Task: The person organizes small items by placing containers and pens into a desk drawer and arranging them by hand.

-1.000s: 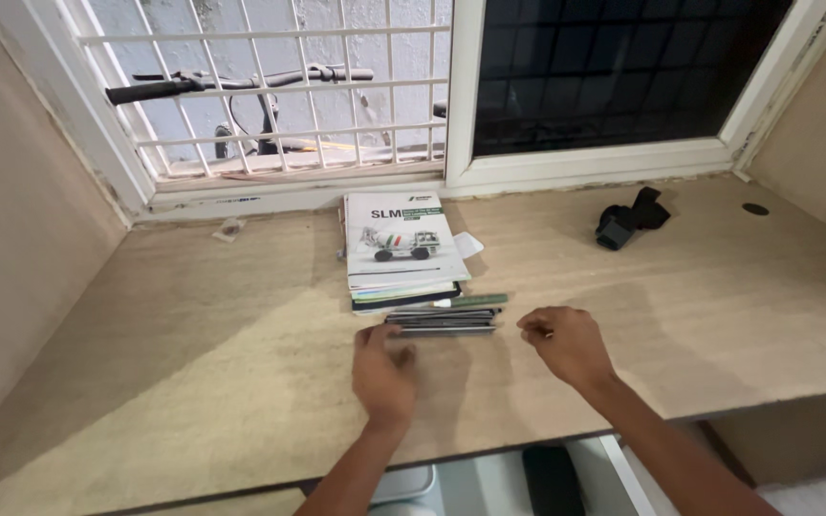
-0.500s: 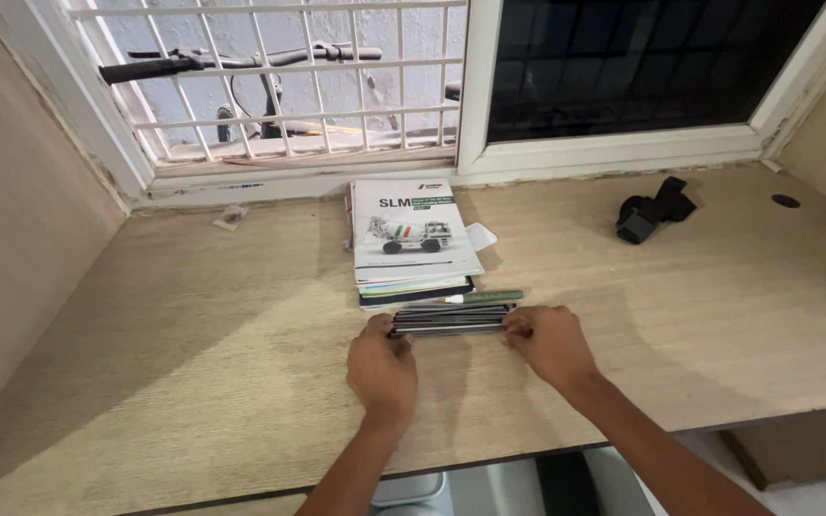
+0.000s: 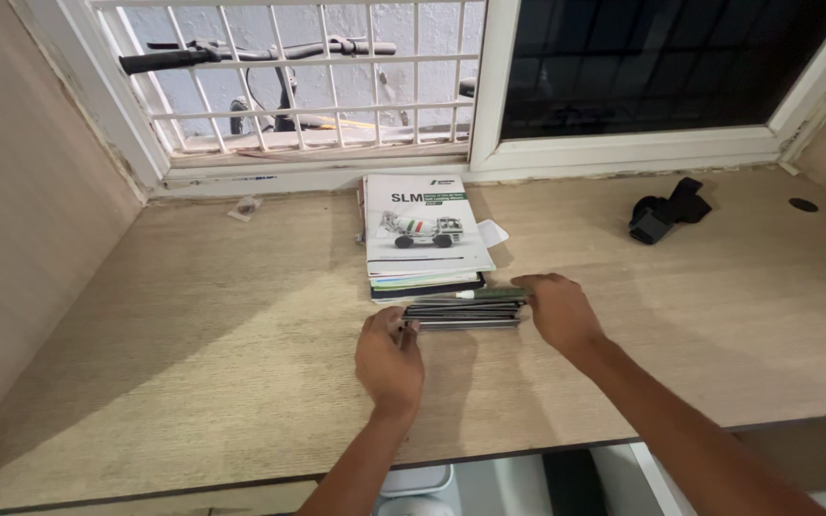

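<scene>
Since a second ago: right hand [image 3: 558,311] has come in from well clear of the dark flat bundle [image 3: 464,315] and now presses its right end; left hand [image 3: 389,355] stays at the left end, fingers curled against it. Both hands thus squeeze the bundle between them, lengthwise; neither is spread flat. Bundle lies on the desk [image 3: 193,315], just in front of the stack of booklets [image 3: 424,235], with a green pen [image 3: 494,293] along its far edge, touching or nearly so. View has shifted slightly; bundle sits a little nearer the stack than before. Room: wide bare desk to the left up to the side wall, open surface to the right as far as the black strap item [image 3: 666,211] near the window frame [image 3: 489,86]; front desk edge runs just below the wrists. Hard to make out: what the bundle consists of (thin dark layers, pale edges), right fingertips hidden behind its end, lower booklets covered by the top one, objects under the desk cut off at the frame bottom.
</scene>
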